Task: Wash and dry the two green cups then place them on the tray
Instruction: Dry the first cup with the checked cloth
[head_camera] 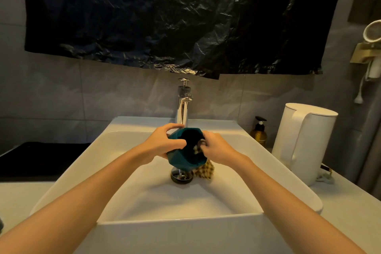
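Note:
A dark green faceted cup (pixel 181 161) is held tilted over the white sink (pixel 132 192), its mouth turned toward me. My left hand (pixel 162 142) grips the cup's left side and rim. My right hand (pixel 216 147) holds a checked brown cloth (pixel 206 170), pressing part of it into the cup's mouth; the rest of the cloth hangs below the cup. Only one green cup is in view. A dark tray (pixel 41 156) lies on the counter to the left of the sink.
A chrome tap (pixel 184 105) stands behind the cup, and the drain (pixel 181 176) sits just below it. On the right counter stand a white kettle (pixel 305 142) and an amber pump bottle (pixel 259 133). Black plastic sheeting covers the wall above.

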The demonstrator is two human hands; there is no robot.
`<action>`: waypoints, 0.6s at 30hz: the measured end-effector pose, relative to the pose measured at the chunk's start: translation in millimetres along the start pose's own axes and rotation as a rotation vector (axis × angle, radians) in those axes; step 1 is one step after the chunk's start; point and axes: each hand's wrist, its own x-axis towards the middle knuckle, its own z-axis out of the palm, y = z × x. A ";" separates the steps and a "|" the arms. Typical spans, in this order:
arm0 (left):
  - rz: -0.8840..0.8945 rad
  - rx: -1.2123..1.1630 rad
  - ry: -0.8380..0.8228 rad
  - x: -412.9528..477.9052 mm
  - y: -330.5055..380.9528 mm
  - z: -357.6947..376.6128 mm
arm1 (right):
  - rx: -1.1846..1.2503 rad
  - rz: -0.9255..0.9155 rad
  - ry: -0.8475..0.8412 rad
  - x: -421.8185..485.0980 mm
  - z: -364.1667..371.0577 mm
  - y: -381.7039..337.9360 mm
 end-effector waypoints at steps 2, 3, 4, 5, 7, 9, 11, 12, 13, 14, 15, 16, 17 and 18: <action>-0.005 0.024 -0.015 0.0 -0.6 1.4 | -0.009 0.008 0.063 3.0 0.4 2.6; -0.005 0.032 -0.027 0.2 -0.7 2.4 | -0.062 0.003 0.109 4.9 0.0 3.7; -0.006 0.042 -0.037 0.3 -0.4 3.4 | -0.133 -0.004 0.142 5.9 -0.8 4.1; -0.008 0.050 -0.044 0.3 -0.1 3.9 | -0.204 -0.011 0.154 5.6 -1.7 3.7; -0.011 0.052 -0.046 0.1 0.7 3.0 | -0.274 -0.035 0.141 3.8 -2.4 3.2; -0.012 0.047 -0.038 0.0 0.3 0.8 | -0.240 -0.066 0.085 2.4 -1.2 4.5; -0.019 0.048 -0.029 0.4 -1.3 0.2 | -0.164 -0.075 0.009 0.7 -1.1 5.7; -0.025 0.055 -0.030 0.1 -1.6 0.3 | -0.129 -0.077 -0.007 -0.3 -2.1 5.5; -0.029 0.064 -0.035 0.2 -1.7 0.6 | -0.112 -0.073 -0.001 -0.4 -2.5 5.0; -0.030 0.071 -0.042 0.7 -1.7 1.0 | -0.116 -0.075 0.024 -0.6 -2.3 4.6; -0.029 0.074 -0.052 1.3 -1.5 1.2 | -0.136 -0.076 0.054 -0.5 -1.3 3.7; -0.026 0.075 -0.065 1.6 -1.0 1.1 | -0.156 -0.071 0.082 -0.7 -0.4 2.8; -0.023 0.074 -0.076 1.6 -0.8 0.9 | -0.170 -0.056 0.103 -0.5 0.6 1.8; -0.020 0.068 -0.080 1.4 -0.5 0.8 | -0.175 -0.040 0.118 -0.5 1.4 1.0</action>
